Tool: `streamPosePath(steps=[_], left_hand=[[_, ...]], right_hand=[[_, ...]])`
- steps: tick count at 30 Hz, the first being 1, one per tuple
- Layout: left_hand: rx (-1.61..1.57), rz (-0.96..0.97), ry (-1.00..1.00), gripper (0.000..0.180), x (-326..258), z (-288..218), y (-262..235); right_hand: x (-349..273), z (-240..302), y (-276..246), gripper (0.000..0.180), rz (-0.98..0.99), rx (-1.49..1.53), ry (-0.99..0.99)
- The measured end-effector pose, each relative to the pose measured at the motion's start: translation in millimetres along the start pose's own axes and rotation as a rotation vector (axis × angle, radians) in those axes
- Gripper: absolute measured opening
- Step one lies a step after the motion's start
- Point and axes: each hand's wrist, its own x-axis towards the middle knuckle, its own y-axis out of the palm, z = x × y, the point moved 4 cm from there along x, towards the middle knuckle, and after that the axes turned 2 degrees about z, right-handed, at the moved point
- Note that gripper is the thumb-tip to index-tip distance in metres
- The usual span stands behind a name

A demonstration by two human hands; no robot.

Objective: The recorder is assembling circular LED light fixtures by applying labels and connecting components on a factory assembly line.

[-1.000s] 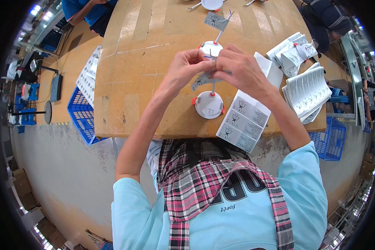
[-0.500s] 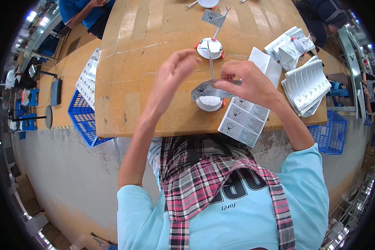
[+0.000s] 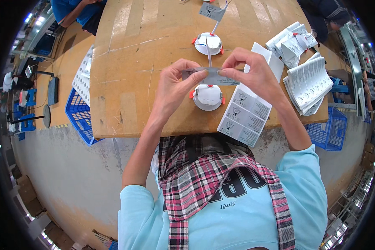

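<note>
At table centre, left hand (image 3: pixel 173 87) and right hand (image 3: pixel 254 75) now pinch a grey label (image 3: pixel 212 76) taut above the white round fixture (image 3: pixel 208 97); blue crate (image 3: pixel 80 118) at nine o'clock, contents unclear.

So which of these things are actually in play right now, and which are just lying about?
In hand: grey label strip, held between left hand and right hand; white round lamp right beneath.

Lying about: second round lamp, label sheet, leaflet stack, blue crate.

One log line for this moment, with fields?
left hand: holds label | right hand: holds label | below: white lamp on table
</note>
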Motion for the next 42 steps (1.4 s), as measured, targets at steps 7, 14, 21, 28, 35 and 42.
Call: streamPosePath(steps=[7, 14, 21, 28, 35, 42], left_hand=[[-0.062, -0.158, -0.028, 0.017, 12, 10, 3], [-0.078, -0.254, -0.007, 0.016, 16, 21, 0], [-0.208, -0.253, 0.067, 0.014, 19, 23, 4], [-0.244, -0.244, 0.076, 0.013, 15, 27, 7], [-0.297, -0.246, 0.092, 0.013, 17, 32, 6], [-0.326, -0.227, 0.054, 0.011, 20, 36, 6]], right_hand=[[8, -17, -6, 0.015, -0.080, 0.094, 0.106], [19, -18, -9, 0.016, -0.124, 0.035, 0.055], [24, -21, -7, 0.016, -0.128, 0.019, -0.017], [24, -18, -8, 0.016, -0.126, -0.048, -0.067], [25, -17, -7, 0.015, -0.115, -0.058, -0.088], [31, -30, -6, 0.021, -0.058, 0.010, -0.005]])
